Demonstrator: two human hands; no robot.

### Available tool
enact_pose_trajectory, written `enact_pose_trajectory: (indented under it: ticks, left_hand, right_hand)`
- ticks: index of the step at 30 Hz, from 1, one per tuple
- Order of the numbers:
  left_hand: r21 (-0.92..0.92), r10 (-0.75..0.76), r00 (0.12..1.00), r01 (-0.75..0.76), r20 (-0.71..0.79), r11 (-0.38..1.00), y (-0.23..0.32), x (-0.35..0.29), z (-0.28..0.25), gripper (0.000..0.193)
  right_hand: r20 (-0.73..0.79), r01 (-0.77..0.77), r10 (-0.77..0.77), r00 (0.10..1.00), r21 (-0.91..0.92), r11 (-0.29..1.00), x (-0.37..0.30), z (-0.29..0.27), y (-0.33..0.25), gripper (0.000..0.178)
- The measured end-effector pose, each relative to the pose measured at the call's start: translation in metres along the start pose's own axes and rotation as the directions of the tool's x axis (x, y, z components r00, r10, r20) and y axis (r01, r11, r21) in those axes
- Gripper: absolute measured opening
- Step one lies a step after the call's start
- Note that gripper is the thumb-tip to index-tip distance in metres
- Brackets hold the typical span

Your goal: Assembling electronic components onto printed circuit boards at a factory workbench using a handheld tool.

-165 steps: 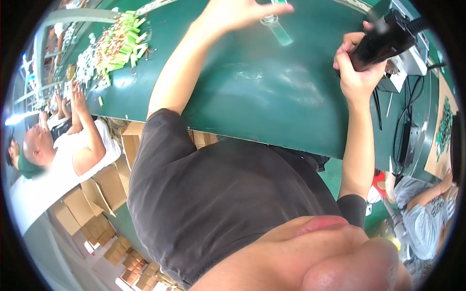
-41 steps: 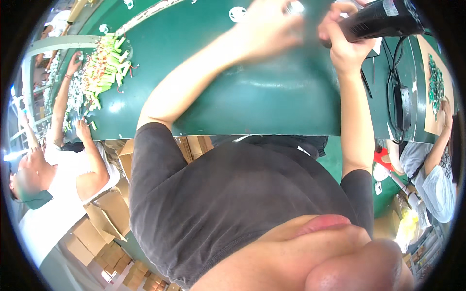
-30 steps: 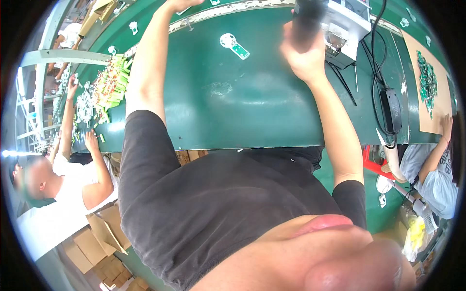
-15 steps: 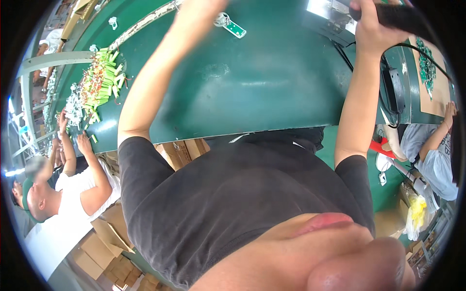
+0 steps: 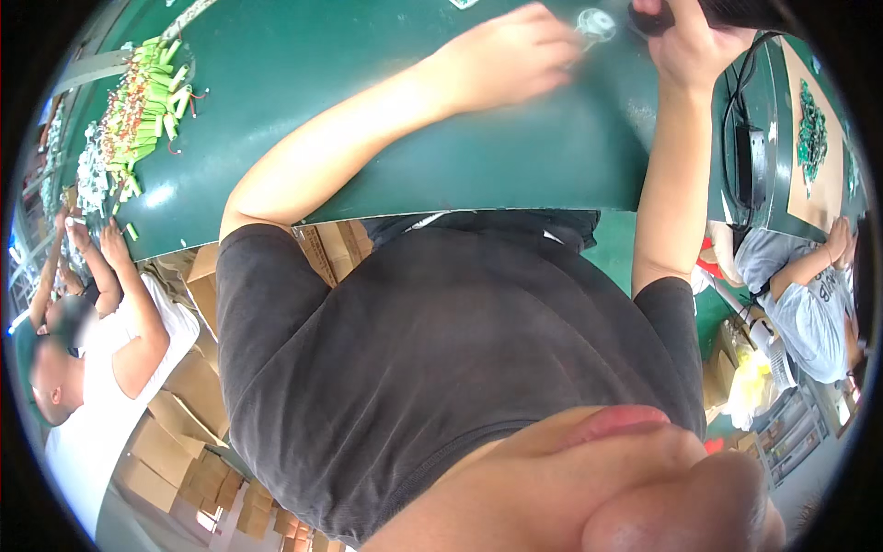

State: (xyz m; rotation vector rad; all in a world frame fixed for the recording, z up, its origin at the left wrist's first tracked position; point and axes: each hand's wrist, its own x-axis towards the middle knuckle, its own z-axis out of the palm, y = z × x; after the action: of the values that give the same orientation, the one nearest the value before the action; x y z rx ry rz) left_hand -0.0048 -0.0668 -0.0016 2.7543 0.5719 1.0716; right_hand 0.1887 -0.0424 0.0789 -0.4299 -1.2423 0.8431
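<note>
My left hand, smeared by motion, reaches across the green table with its fingers drawn together. At its fingertips is a round, whitish coil-like part, which it appears to pinch. My right hand is wrapped round a thick black object at the upper right. That object runs out of view, so its kind does not show. The tip of a small white-and-green piece lies at the top edge of the picture.
Green-wrapped cylinders with red wires lie piled at the left, beside whitish small parts. A black power adapter with cables is at the right. Farther right, green boards lie on cardboard. Other people work at both sides.
My left hand has come down and right from the top edge, now with the round whitish part at its fingertips. My right hand still grips the black object. The whole view has shifted somewhat.
</note>
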Motion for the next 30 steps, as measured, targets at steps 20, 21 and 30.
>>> enact_pose_trajectory:
  ticks: [20, 21, 30]
  left_hand:
    - [-0.063, -0.103, 0.995, 0.103, 0.012, 0.993, 0.007, 0.016, -0.02, 0.023]
    - [-0.061, -0.103, 0.995, 0.103, 0.012, 0.993, 0.005, 0.017, -0.021, 0.023]
    - [-0.079, -0.103, 0.995, 0.104, 0.013, 0.991, 0.006, 0.016, -0.02, 0.024]
  right_hand:
    - [0.024, -0.128, 0.133, 0.991, -0.138, 0.982, -0.019, -0.003, 0.022, 0.071]
    - [0.03, -0.126, 0.13, 0.991, -0.127, 0.984, -0.018, -0.003, 0.021, 0.071]
    - [0.09, -0.11, 0.12, 0.989, -0.11, 0.988, -0.02, -0.005, 0.026, 0.072]
